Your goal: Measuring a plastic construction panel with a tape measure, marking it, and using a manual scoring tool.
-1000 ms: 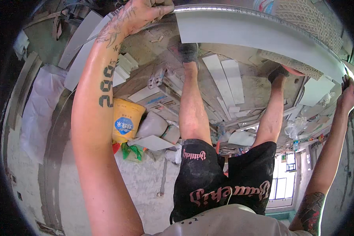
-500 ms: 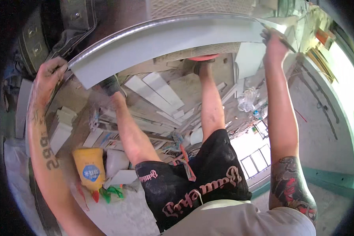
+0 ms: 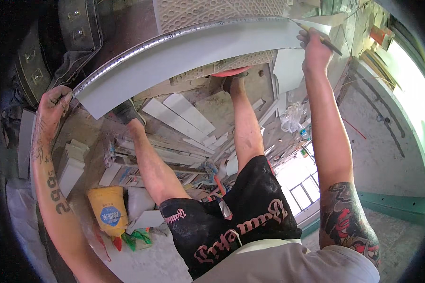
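A long white board (image 3: 198, 47) spans the upper view, with a metal tape measure (image 3: 141, 47) stretched along its far edge. My left hand (image 3: 52, 106) pinches the tape's end at the board's left end. My right hand (image 3: 316, 56), closed around a long yellowish pencil (image 3: 334, 46), is at the board's right end, its pointed tip near the tape. Whether the fingers also grip the board is unclear. Below, between my forearms, are my legs in black shorts (image 3: 269, 198).
Textured beige sheets (image 3: 222, 7) lie around the board. Loose white strips (image 3: 174, 118) and offcuts cover the floor near my shoes. A yellow sack (image 3: 104, 207), a clear plastic bag (image 3: 292, 118) and dark grommeted fabric (image 3: 80, 33) surround me. A bright window (image 3: 304, 188) shows lower right.
My view has turned and tilted since a second ago; the board and both hands appear shifted leftward, the right end higher. The pencil in my right hand now shows clearly against the board's end.
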The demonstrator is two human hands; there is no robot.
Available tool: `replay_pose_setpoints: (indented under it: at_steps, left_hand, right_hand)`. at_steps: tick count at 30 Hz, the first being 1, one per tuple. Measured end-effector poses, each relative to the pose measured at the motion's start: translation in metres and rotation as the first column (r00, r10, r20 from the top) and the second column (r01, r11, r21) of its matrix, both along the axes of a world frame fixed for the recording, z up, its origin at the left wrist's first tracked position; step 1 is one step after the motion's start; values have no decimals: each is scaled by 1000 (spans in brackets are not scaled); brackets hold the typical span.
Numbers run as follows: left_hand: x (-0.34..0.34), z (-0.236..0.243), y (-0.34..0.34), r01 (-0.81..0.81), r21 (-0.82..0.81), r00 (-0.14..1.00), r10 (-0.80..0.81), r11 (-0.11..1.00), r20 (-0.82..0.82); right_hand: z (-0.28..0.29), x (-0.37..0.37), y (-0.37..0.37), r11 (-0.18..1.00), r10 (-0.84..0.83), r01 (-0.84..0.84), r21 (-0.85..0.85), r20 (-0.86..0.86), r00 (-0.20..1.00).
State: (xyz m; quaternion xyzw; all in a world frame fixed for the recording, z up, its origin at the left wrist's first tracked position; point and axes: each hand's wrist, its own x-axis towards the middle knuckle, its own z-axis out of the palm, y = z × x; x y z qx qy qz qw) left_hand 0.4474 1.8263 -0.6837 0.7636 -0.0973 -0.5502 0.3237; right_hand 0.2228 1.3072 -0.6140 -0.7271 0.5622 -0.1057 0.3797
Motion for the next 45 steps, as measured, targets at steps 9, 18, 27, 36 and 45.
replay_pose_setpoints:
  at_steps: [9, 18, 27, 36, 45]
  left_hand:
    - [-1, -2, 5, 27, -3, 1000, -27, 1000, -10]
    - [3, -4, 10, -2, 14, 997, 3, 1000, -71]
    - [5, -5, 8, 62, -40, 997, -64, 997, -41]
    - [4, -1, 9, 22, 30, 999, -20, 999, -50]
    - [3, -3, 4, 141, -76, 986, -134, 987, 95]
  right_hand:
    - [-3, 3, 2, 1000, 6, -6, 10, 3, 1000]
    - [-3, 4, 5, 1000, 4, -5, 14, 19, 1000]
    - [-2, 2, 5, 1000, -4, 4, 0, 12, 1000]
    - [-5, -1, 4, 998, 41, -41, 42, 4, 999]
    - [-28, -42, -85, 994, 105, -101, 42, -102, 989]
